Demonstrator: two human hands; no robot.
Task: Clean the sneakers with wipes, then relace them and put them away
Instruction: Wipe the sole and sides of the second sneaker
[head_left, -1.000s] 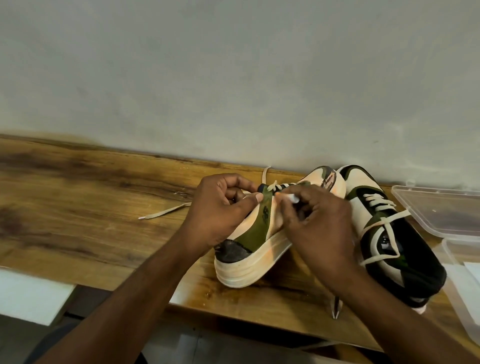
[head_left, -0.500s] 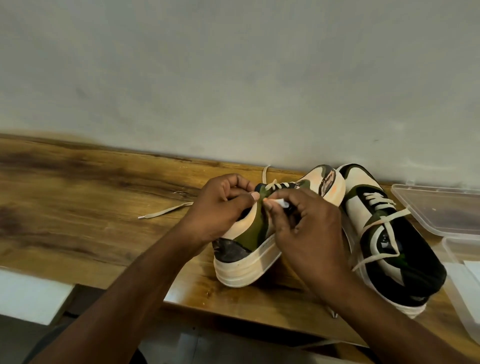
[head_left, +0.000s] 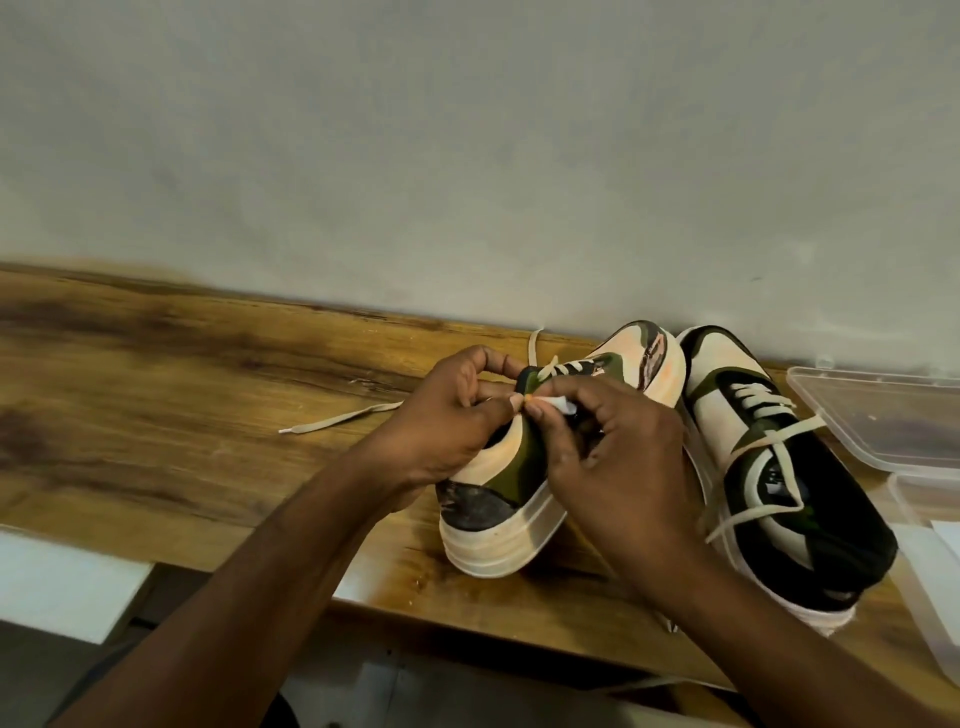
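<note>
The left hand (head_left: 447, 426) grips the collar of the near sneaker (head_left: 498, 499) on the tabletop (head_left: 182, 415). Right-hand fingers (head_left: 540, 410) pinch the white lace tip (head_left: 558, 402) just above that collar, with the second sneaker (head_left: 779, 467) beside it. No writing is legible.

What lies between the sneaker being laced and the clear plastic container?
The second sneaker, loosely laced, stands between the sneaker being laced and the container, in the head view.

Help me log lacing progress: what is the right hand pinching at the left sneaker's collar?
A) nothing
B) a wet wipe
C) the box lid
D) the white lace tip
D: the right hand pinches the white lace tip at the left sneaker, which the left hand steadies.
</note>
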